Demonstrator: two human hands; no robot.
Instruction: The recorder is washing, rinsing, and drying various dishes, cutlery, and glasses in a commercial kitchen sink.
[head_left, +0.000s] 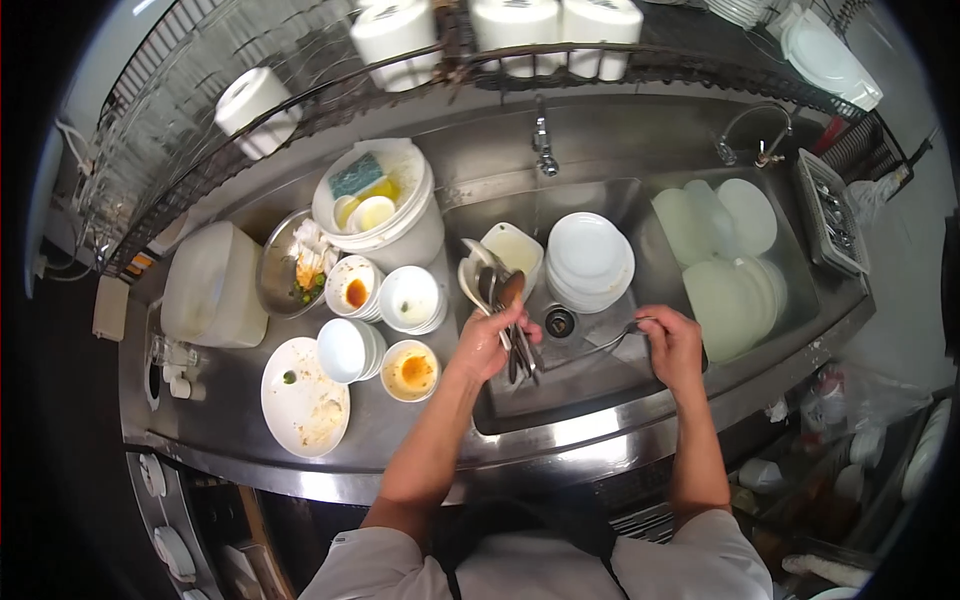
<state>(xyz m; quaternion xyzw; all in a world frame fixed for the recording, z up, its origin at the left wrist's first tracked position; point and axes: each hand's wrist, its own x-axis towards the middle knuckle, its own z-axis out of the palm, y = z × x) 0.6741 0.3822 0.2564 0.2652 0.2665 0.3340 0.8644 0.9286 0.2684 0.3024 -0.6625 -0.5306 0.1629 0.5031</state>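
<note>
In my left hand (487, 341) is a bunch of spoons and other cutlery (496, 285), held over the left part of the steel sink basin (570, 397). My right hand (670, 341) pinches one metal utensil, seemingly a fork (611, 341), by its end, right of the drain (560, 322). Beyond the hands stand a stack of white plates (590, 255) and a squarish white bowl (517, 247) holding cloudy liquid. A thin stream of water seems to fall from the tap (544, 142) behind them. My left palm hides part of the handles.
Soiled bowls (411, 300), a food-smeared plate (305, 397), a steel bowl of scraps (281, 262) and a white bucket with a sponge (382, 232) crowd the left counter. Plates (727, 307) lie in cloudy water in the right basin. A cutlery basket (832, 214) stands far right; a wire rack hangs above.
</note>
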